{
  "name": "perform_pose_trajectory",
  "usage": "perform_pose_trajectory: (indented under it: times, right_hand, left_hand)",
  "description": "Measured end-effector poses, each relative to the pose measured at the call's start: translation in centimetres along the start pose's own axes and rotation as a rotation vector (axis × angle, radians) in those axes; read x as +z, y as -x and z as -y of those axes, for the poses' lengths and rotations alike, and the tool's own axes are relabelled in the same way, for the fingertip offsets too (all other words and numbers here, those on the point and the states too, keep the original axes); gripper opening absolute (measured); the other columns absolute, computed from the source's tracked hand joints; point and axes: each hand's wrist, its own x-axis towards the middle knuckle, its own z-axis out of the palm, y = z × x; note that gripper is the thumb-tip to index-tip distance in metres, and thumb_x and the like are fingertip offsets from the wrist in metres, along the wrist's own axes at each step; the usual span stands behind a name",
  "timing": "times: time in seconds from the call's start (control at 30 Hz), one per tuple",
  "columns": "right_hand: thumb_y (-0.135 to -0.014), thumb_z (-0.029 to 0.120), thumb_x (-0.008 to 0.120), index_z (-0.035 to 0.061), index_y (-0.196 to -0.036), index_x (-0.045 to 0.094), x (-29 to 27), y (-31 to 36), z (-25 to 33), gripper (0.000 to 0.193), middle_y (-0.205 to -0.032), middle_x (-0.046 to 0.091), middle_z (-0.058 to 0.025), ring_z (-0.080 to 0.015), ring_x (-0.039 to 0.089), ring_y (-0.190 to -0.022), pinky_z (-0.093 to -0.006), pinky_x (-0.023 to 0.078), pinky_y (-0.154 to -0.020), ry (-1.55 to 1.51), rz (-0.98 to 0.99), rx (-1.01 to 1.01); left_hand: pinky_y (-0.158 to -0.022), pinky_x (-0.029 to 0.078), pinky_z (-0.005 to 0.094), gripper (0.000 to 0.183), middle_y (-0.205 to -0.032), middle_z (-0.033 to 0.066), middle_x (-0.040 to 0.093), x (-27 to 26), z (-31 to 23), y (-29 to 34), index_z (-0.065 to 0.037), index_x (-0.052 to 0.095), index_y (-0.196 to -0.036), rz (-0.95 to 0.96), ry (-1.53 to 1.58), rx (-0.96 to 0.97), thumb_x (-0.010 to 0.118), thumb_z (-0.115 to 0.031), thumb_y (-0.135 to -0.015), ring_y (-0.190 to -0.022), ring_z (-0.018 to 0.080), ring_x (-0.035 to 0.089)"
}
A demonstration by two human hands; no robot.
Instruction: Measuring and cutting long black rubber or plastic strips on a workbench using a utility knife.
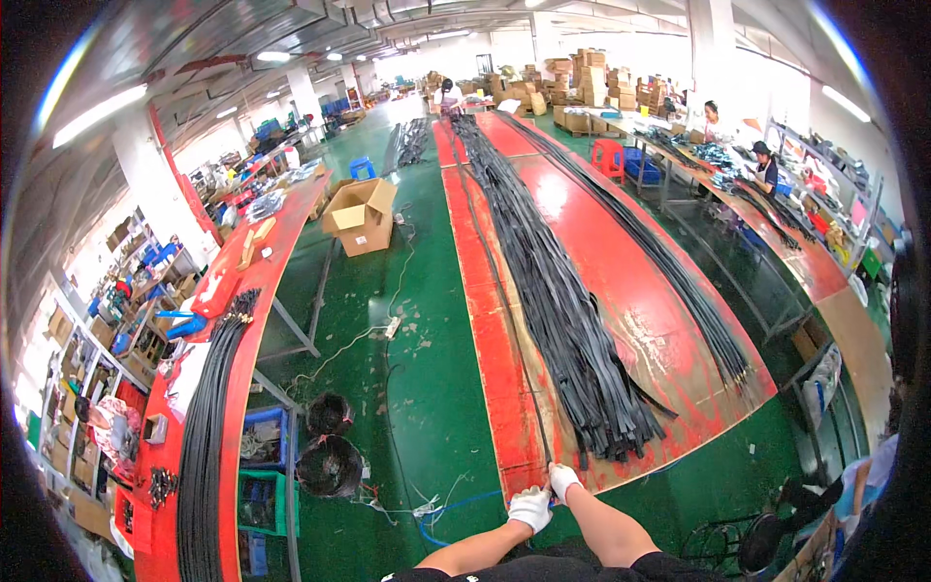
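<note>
Both my hands, in white gloves, meet at the near edge of a long red table [603,252]. My left hand [530,508] is closed at the table corner, beside my right hand [562,477], whose fingers are pinched together. Between them they hold the near end of a long thin black cable [511,325], which runs away along the left part of the table. The tip itself is hidden by the gloves. Just right of it lies a thick bundle of flat black strips [558,320]. A thinner bundle of black cables [669,276] stretches along the right side.
To the left stands a red bench [254,359] bearing black cables [208,436]. An open cardboard box [362,215], black coils [333,466] and loose wires lie on the green floor. People sit at a right-hand bench [819,276]; another person [446,94] is at the far end.
</note>
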Motion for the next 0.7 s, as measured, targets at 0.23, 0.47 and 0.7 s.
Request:
perform_pose_trajectory:
  times: [0.23,0.47,0.7]
  right_hand:
    - [-0.110,0.035,0.049,0.0072,-0.106,0.067,-2.8,-0.6,-1.9,0.034,-0.095,0.068,-0.0125,-0.0274,0.065,-0.081,-0.0471,0.054,-0.069,-0.122,0.075,0.047]
    - [-0.107,0.028,0.053,0.0053,-0.114,0.068,-2.0,0.3,-1.1,0.028,-0.101,0.070,-0.0129,-0.0289,0.065,-0.087,-0.0460,0.053,-0.081,-0.248,0.196,0.167]
    - [-0.100,0.010,0.061,0.0031,-0.137,0.065,-5.7,-1.3,-4.0,0.037,-0.114,0.073,-0.0117,-0.0247,0.068,-0.095,-0.0392,0.054,-0.082,-0.059,0.261,0.010]
  left_hand:
    - [-0.083,0.057,0.0544,0.080,-0.111,0.0179,0.070,0.2,-1.6,-1.2,-0.020,0.039,-0.161,0.012,0.000,-0.009,0.068,-0.024,-0.086,-0.100,0.0387,0.073]
    - [-0.086,0.058,0.0524,0.081,-0.116,0.0180,0.071,0.8,-1.3,-0.4,-0.018,0.042,-0.160,0.040,-0.067,-0.106,0.072,-0.026,-0.086,-0.102,0.0373,0.074]
    - [-0.090,0.057,0.0512,0.084,-0.122,0.0177,0.070,1.6,-4.3,-1.2,-0.020,0.041,-0.161,0.073,-0.062,-0.183,0.075,-0.030,-0.085,-0.109,0.0366,0.072]
